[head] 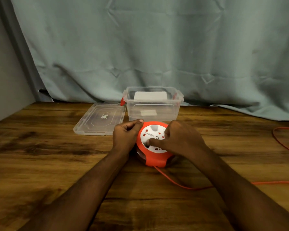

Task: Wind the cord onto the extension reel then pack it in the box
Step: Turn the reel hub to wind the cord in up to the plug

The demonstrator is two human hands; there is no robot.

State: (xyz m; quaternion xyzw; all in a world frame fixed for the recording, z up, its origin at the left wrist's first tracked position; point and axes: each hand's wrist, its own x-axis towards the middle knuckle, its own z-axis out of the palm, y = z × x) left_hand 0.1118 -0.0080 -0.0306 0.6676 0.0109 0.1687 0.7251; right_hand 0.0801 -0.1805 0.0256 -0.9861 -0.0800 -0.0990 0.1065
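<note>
Wooden table (40, 164): open clear box (153, 112) holds white card (150, 96).

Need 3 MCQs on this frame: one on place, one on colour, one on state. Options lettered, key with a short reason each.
1. Where does the lid lie?
A. on the box
B. on the table, left of the box
C. under the reel

2. What colour is the cord?
A. orange
B. black
C. white

3. How far along is the cord?
A. fully wound
B. partly out across the table
C. packed in the box

Key:
1 B: the lid lies flat on the table beside the open box.
2 A: it matches the orange rim of the reel.
3 B: cord trails from the reel off to the right while the left hand steadies the rim and the right hand rests on the reel's face.
</note>
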